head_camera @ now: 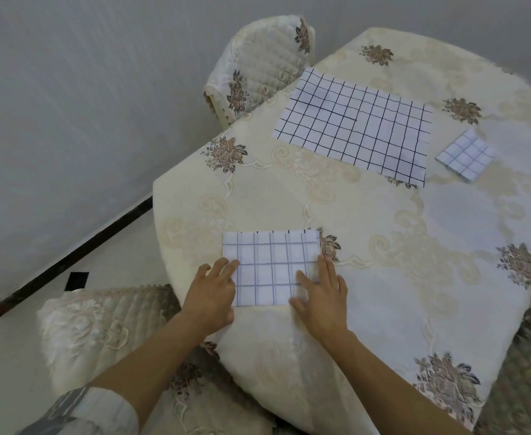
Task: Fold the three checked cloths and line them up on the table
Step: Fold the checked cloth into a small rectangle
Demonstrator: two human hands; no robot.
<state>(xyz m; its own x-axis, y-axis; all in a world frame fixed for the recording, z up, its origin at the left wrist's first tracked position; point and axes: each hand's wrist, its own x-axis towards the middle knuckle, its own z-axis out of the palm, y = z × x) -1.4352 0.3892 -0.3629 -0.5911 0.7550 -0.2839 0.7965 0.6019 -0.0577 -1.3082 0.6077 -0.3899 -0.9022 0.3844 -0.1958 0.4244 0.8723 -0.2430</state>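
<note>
Left hand: flat and open, fingers straight and spread, fingertips on the left edge of the cloth, gripping nothing.
Right hand: flat as well, palm down on the cloth's near right corner, fingers straight, nothing pinched.
Between the hands: the half-folded cloth, a checked rectangle, pressed down by both hands right at the near edge of the counter.
Far beyond the hands: the spread cloth, lying open and flat, well apart, not yet folded by the look of it.
Beyond and right of the right hand: the small folded cloth, a tidy square just beside the spread cloth's right corner.
Left of the left hand: a padded chair tucked against the counter.
Step, as I read it: smoothing this fold before the next one.
Risk one: dark tick marks peek out along the cloth's far edge, so the layers look slightly offset. Folding again from here could lock in a crooked square.
Risk two: the cloth sits close to the counter's rounded near edge, so a drag towards the body could pull it over.
Writing: none to read, no brand or label anywhere, just grid lines and flower patterns.
</note>
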